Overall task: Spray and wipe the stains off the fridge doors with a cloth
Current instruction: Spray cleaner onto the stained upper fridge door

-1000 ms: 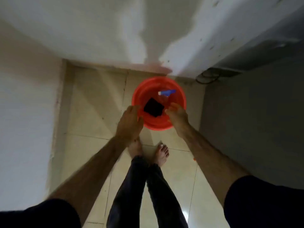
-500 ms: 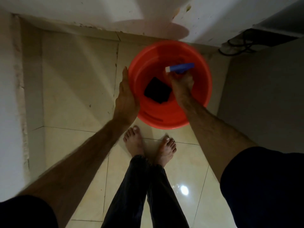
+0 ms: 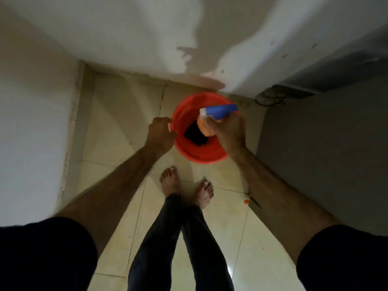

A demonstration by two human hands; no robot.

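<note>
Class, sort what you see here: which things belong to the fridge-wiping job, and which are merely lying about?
For the job: spray bottle in the right hand; dark cloth inside the red bucket, rim held by the left hand.

Lying about: cables; small orange bit on floor.

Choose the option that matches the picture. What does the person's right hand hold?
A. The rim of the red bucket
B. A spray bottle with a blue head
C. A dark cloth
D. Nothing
B: the right hand grips the spray bottle over the red bucket, while the dark cloth lies inside it.
</note>
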